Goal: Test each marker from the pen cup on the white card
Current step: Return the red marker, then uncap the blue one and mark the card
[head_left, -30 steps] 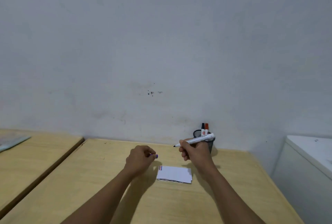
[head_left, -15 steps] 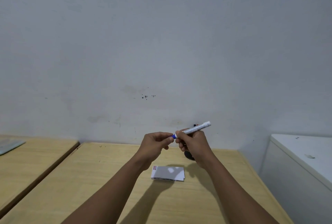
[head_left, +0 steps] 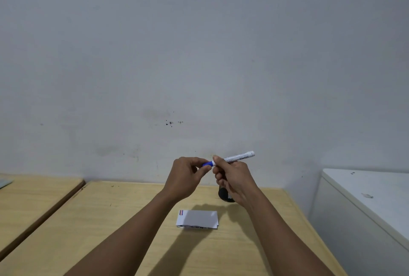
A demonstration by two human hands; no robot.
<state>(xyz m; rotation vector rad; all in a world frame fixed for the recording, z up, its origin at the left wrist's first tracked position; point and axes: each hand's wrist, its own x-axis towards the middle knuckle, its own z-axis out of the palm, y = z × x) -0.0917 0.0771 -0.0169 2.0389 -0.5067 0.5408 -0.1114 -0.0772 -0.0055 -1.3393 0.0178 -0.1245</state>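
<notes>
My right hand [head_left: 232,177] holds a white marker [head_left: 238,156] by its barrel, raised above the table and pointing left. My left hand [head_left: 186,176] pinches the marker's blue cap [head_left: 207,164], which sits on the marker's tip. The white card [head_left: 197,219] lies flat on the wooden table [head_left: 99,220] below my hands, with short red and blue strokes at its top left corner. The black mesh pen cup [head_left: 224,195] stands behind my right wrist, mostly hidden; its markers are out of sight.
A grey wall rises right behind the table. A second wooden table [head_left: 33,198] stands to the left across a narrow gap. A white cabinet top [head_left: 371,196] sits at the right, beyond the table's edge.
My hands came together and rose. A second ago the marker's tip was bare and my left hand held the blue cap apart; now the cap is on the tip.
</notes>
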